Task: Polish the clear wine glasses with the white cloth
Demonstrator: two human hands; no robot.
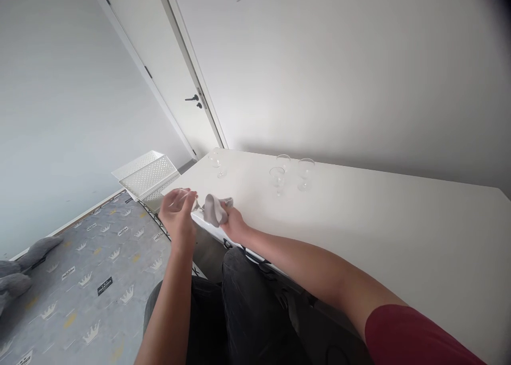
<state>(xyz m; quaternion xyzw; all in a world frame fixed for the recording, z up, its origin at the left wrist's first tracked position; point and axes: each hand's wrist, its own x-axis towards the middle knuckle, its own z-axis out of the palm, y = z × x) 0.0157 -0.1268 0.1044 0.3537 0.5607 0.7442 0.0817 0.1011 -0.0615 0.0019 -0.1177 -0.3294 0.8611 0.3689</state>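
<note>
Maroon sleeve [415, 330] nearest, the left hand [181, 220] clasps a transparent stemmed glass [178, 200], the right hand [236, 224] gray cloth [213, 210], near the front edge of a white table [379, 232] stretching rightward.

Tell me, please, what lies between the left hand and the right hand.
The head view shows part of a clear glass held by the left hand, then a grey cloth held by the right hand.

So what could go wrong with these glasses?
The glass in the left hand is held near the edge of the table; a slip might drop it. The cloth in the right hand might strain that glass if twisted. Three other glasses stand close together; a bump might knock them over.
</note>
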